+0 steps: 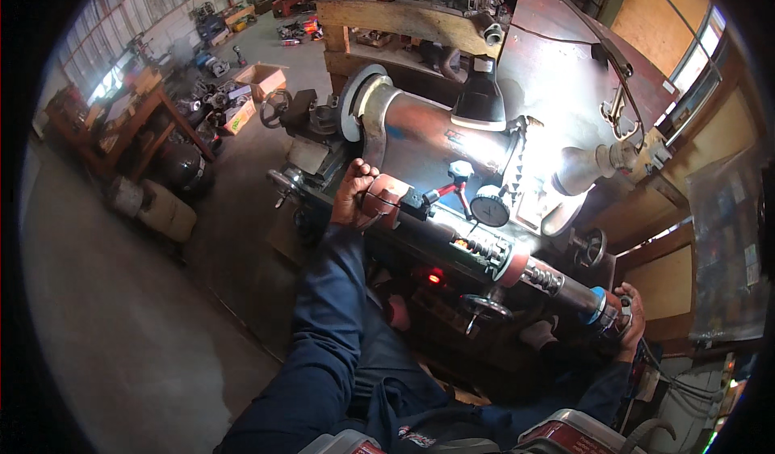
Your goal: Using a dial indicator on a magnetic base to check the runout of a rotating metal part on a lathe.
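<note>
My left hand [353, 197] is wrapped around a reddish-brown cylindrical housing [384, 198] at the left end of a long machine bed. At the far right end, my right hand [634, 318] curls around a round end fitting [619, 316] beside a blue band. Between the hands, a lobed metal shaft [484, 249] runs along the bed and through a reddish collar [513, 263]. A dial indicator [490, 210] on a red jointed arm [463, 200] stands over the shaft, its stem pointing down. The palms and undersides of both grips are hidden.
Behind the shaft are a grinding wheel [357, 104], a brown cylindrical machine body [448, 124] and a lit black lamp [480, 100]. Handwheels [486, 309] project towards me. A jointed lamp arm [611, 60] reaches over at right. Boxes [262, 80] and machine parts lie on the floor at left.
</note>
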The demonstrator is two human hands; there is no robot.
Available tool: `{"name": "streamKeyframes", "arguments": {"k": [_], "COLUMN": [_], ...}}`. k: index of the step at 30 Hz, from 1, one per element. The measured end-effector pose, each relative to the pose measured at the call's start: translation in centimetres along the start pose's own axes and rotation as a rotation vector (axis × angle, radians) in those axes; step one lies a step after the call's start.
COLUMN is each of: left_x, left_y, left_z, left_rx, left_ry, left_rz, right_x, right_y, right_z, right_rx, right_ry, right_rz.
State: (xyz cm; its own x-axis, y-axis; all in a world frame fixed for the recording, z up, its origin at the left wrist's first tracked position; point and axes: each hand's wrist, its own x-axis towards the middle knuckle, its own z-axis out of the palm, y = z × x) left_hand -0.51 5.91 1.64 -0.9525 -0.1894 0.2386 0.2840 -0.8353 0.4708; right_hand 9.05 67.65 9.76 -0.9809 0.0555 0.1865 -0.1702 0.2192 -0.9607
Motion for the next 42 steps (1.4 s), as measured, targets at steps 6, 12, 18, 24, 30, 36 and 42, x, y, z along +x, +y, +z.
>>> {"name": "streamKeyframes", "arguments": {"k": [6, 12, 18, 24, 30, 36, 42], "left_x": [0.5, 0.0, 0.4, 0.5, 0.9, 0.8, 0.8], "left_y": [2.3, 1.6, 2.1, 1.2, 1.1, 1.2, 0.9], "left_z": [3.2, 1.7, -0.6, -0.8, -1.2, -1.7, -1.2], "left_rx": [0.272, 0.142, 0.076, -0.017, -0.107, -0.151, -0.192], "left_ry": [0.247, 0.252, 0.381, 0.359, 0.256, 0.096, 0.022], "left_rz": [-0.275, -0.185, -0.120, -0.144, -0.148, -0.135, -0.134], "right_x": [-0.3, -0.1, -1.5, -5.8, -8.8, -5.6, -1.7], "right_y": [0.1, 0.6, 4.0, 7.2, 4.4, 2.4, 2.4], "right_z": [0.0, -0.3, -2.9, -5.3, -6.2, -6.7, -6.4], "right_rx": [0.189, 0.040, -0.235, -0.416, -0.128, -0.134, -0.329], "right_ry": [-0.060, 0.018, 0.252, 0.183, 0.207, 0.223, 0.289], "right_rz": [0.052, -0.040, 0.079, 0.271, 0.273, 0.145, 0.095]}}
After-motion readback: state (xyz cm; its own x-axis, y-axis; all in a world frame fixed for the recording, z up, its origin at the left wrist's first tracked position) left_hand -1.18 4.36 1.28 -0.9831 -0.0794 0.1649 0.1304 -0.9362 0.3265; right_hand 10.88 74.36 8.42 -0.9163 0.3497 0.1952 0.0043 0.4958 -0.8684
